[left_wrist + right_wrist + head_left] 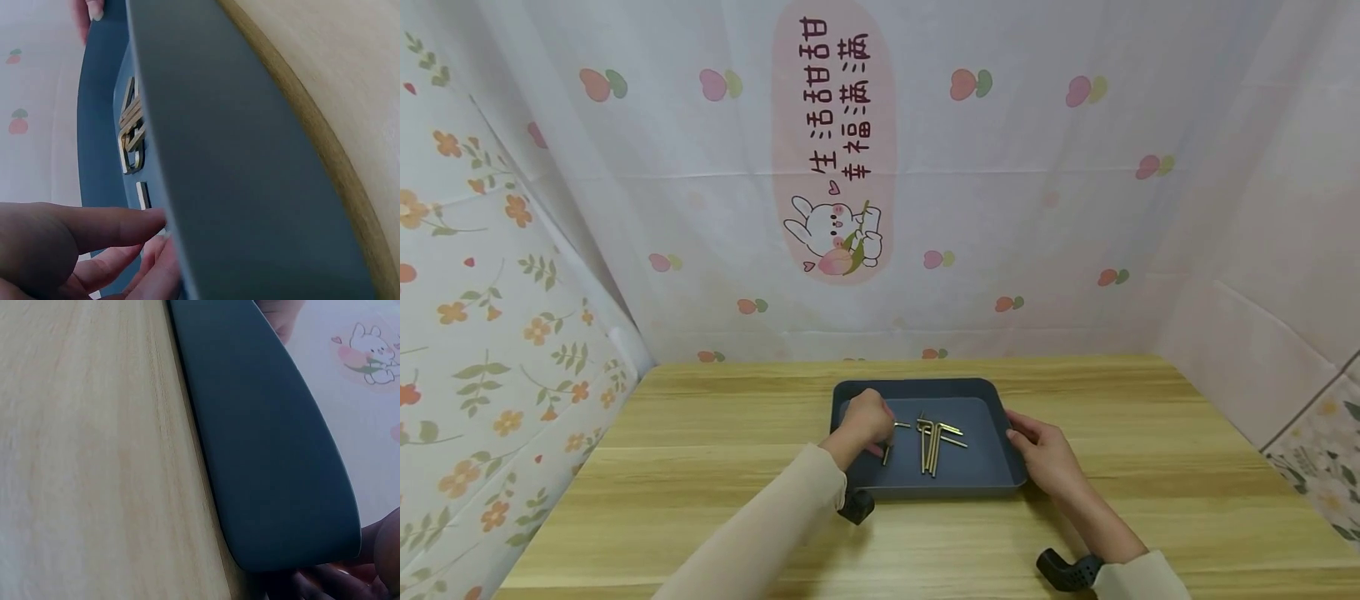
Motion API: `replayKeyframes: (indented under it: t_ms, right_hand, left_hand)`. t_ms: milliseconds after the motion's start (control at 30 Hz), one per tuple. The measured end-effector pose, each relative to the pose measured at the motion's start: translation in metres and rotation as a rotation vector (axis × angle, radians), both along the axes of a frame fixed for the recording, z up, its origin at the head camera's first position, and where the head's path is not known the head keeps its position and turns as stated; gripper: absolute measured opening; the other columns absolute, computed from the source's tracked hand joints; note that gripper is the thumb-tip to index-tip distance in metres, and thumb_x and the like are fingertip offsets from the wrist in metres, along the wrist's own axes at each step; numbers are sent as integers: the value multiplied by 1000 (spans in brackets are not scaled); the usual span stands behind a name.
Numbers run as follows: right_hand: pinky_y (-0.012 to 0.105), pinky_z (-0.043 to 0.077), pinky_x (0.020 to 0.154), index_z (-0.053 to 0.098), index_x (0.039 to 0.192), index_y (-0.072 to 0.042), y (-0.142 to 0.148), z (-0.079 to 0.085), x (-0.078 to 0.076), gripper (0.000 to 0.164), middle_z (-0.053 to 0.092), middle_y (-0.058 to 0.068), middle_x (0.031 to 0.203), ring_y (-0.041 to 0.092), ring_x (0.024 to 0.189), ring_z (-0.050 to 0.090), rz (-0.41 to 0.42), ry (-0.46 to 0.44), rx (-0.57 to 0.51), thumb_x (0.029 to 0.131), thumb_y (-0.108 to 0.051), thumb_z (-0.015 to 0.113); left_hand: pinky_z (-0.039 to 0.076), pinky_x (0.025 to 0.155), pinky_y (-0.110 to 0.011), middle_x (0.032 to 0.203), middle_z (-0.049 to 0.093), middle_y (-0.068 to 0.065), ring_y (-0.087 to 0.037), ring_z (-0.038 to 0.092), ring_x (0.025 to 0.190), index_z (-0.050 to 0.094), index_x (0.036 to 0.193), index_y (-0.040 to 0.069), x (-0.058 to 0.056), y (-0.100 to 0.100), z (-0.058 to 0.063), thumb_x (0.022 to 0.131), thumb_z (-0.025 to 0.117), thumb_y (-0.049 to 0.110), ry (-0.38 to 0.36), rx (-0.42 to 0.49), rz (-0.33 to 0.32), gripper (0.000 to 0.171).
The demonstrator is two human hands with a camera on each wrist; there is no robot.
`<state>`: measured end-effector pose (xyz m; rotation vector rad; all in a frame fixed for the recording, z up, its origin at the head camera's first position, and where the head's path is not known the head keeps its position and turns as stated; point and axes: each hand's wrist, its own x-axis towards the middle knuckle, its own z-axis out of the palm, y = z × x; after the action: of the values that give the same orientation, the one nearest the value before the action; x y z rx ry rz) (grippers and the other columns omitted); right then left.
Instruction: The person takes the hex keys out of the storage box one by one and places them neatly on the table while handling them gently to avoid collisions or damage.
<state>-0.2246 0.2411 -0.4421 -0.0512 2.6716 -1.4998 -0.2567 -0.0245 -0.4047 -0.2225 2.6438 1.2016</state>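
A dark blue-grey tray (925,492) sits on the wooden table. Inside it, gold-coloured hex keys (931,450) lie in a loose pile right of the middle. My left hand (867,421) reaches down into the tray's left part and pinches a separate hex key (886,456), whose two ends show beyond the fingers. In the left wrist view, the fingers (119,228) partly hide that key, and the tray wall covers the fingertips. At the right side of the tray, my right hand (1048,454) grips the rim, thumb over the edge and fingers along the outside.
The wooden table (722,450) extends on both sides of the tray. A patterned cloth (1045,208) hangs behind it, with more cloth at the left and right. Black wrist devices (856,506) are worn at both wrists.
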Motion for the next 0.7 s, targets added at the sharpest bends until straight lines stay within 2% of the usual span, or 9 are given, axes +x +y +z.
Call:
replayKeyframes:
  t_ms: [333, 533, 600, 700]
  right_hand:
    - [57, 39, 117, 40, 153, 1, 0, -1, -1, 47, 43, 27, 155, 43, 146, 38, -6, -5, -1, 107, -9, 46]
    - [58, 38, 117, 40, 153, 1, 0, 0, -2, 47, 43, 27, 155, 43, 147, 37, -10, -8, -3, 107, -9, 46]
    - [58, 39, 117, 41, 153, 2, 0, 0, -2, 47, 43, 27, 155, 43, 146, 38, -8, -2, 0, 107, -9, 46]
    - [57, 39, 116, 41, 152, 2, -1, -1, -1, 47, 44, 27, 154, 43, 146, 39, -11, 0, 3, 107, -8, 46]
  left_hand:
    - [61, 54, -37, 88, 67, -11, -27, 67, 64, 69, 80, 3, 4, 0, 4, 81, 69, -11, 23, -39, -2, 15]
    - [59, 54, -34, 99, 71, -13, -24, 65, 63, 72, 91, 1, 7, 0, 5, 88, 62, -10, 71, -92, -77, 15]
    - [55, 49, -31, 94, 69, -11, -22, 61, 57, 70, 88, 2, 8, 1, 5, 88, 61, -10, 90, -114, -93, 16]
    - [42, 41, -26, 71, 58, -6, -16, 47, 47, 61, 73, 6, 7, 2, 3, 90, 59, -11, 85, -143, -119, 24]
